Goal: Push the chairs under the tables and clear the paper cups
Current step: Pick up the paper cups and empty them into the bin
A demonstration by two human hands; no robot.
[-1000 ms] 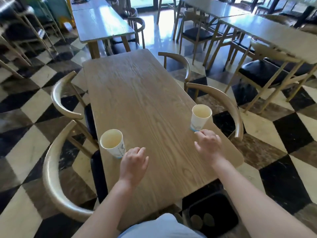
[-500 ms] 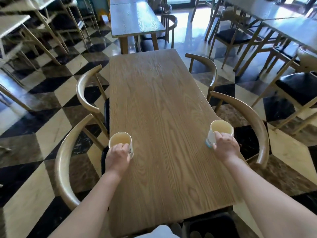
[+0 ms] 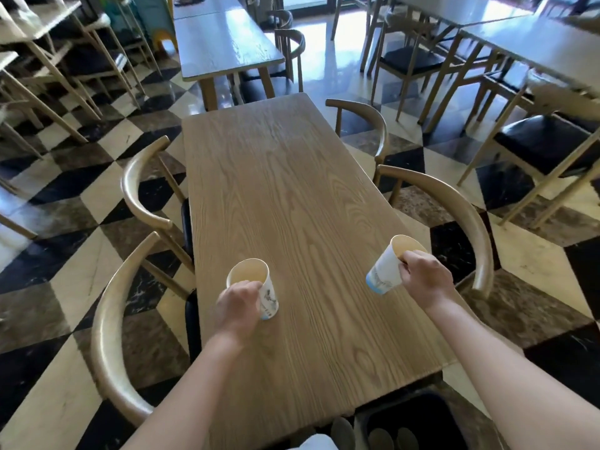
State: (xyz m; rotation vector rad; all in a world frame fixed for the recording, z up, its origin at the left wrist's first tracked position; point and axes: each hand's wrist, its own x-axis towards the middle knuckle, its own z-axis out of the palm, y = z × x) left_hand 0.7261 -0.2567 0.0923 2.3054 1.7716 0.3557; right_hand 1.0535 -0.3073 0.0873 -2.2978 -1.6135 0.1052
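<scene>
My left hand [image 3: 238, 303] is closed around the left paper cup [image 3: 256, 287], fingers wrapped over its near side just below the rim. That cup stands roughly upright, base on or just at the surface [image 3: 292, 196]; can't tell if it's lifted. My right hand [image 3: 425, 277] is closed on the right paper cup [image 3: 388, 271], fingers at the rim and side. That cup is tilted, mouth leaning away toward the right, base pointing down-left, apparently clear of the surface. Both cups look empty inside, pale interior, white outside with a blue band at the base.

Left cup sits near the left edge of the surface, right cup near the right edge, well apart from each other.

Just outside my left hand: near left chair [image 3: 107, 336], curved backrest beside the edge, seat tucked under. Beyond it, far left chair [image 3: 136, 186], same state. Just outside my right hand: near right chair [image 3: 467, 216], backrest arcing beside the right edge. Further on, far right chair [image 3: 373, 125], also close in.

Below my right forearm, at the near end of the surface: dark bin [image 3: 418, 417] on the floor [image 3: 48, 319], checkered. More tables and chairs beyond.
</scene>
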